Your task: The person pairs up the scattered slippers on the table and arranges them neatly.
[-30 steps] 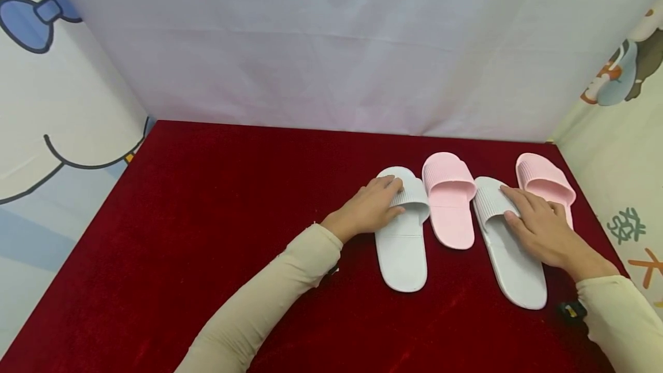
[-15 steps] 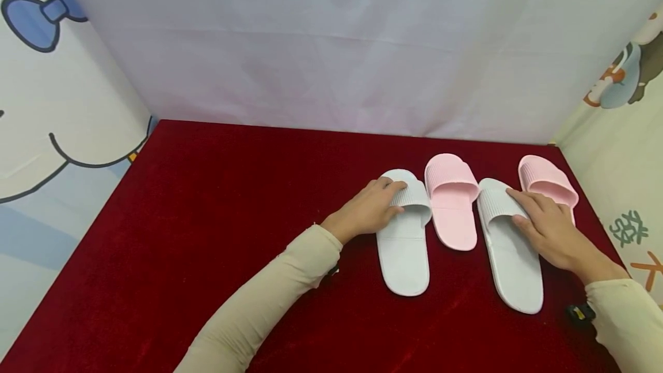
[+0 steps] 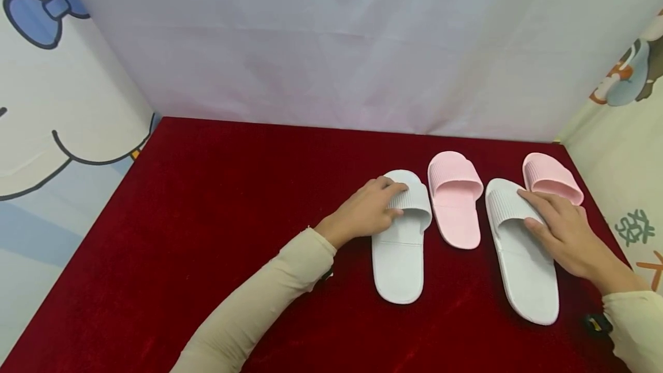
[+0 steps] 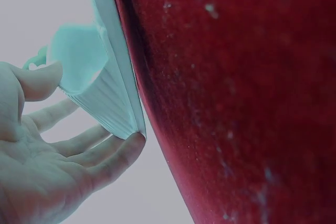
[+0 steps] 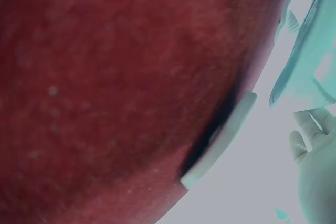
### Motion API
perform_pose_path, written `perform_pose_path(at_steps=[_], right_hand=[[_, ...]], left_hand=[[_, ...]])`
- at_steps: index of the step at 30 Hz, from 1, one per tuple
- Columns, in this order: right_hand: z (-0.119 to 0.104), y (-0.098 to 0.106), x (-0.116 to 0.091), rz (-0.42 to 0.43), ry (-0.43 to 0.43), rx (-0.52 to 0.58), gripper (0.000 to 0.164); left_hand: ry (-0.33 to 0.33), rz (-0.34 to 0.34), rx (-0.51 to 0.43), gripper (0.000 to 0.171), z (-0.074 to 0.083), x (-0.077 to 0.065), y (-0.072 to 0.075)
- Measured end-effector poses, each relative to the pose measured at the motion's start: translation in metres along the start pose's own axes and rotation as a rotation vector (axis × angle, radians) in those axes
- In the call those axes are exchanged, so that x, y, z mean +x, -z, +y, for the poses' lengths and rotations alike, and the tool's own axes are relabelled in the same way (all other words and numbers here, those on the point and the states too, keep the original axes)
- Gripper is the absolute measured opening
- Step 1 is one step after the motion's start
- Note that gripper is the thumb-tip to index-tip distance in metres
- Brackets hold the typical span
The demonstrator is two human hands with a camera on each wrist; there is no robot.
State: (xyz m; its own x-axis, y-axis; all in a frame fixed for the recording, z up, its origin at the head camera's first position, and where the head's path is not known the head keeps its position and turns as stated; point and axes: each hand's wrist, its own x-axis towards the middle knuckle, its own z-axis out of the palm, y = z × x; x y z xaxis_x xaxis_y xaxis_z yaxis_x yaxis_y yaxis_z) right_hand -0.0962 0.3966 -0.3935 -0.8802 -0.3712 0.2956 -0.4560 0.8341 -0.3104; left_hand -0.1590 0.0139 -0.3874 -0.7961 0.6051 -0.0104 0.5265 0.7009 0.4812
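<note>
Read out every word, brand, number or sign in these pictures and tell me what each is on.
Nothing can be read with certainty.
Right-hand wall cloth: a green character-like mark and orange strokes, too unclear to read.
Small black object by the right sleeve: any marking is too small to read.
White slippers and pink slippers: no lettering visible.

Left hand and right hand are bare; the left sleeve is cream, long, creased; the right sleeve, near the right edge of the cloth, is cream too; a small black unit, yellow-marked, sits beside its cuff.
</note>
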Motion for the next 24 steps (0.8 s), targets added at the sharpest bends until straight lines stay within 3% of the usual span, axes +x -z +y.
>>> perform_pose_path(at_steps=[6,18,24], right_hand=[[-0.006,0.002,0.000,0.030,0.054,0.008,0.059],[-0.016,0.003,-0.013,-0.044,-0.053,-0.013,0.068],[-0.024,0.003,-0.018,-0.002,-0.025,-0.018,0.069]], left_hand=[[-0.004,0.006,-0.004,0.048,0.001,-0.009,0.002],[-0.027,-0.001,0.032,0.048,-0.002,-0.021,0.003],[-0.033,0.003,0.036,0.047,-0.005,-0.027,0.003]])
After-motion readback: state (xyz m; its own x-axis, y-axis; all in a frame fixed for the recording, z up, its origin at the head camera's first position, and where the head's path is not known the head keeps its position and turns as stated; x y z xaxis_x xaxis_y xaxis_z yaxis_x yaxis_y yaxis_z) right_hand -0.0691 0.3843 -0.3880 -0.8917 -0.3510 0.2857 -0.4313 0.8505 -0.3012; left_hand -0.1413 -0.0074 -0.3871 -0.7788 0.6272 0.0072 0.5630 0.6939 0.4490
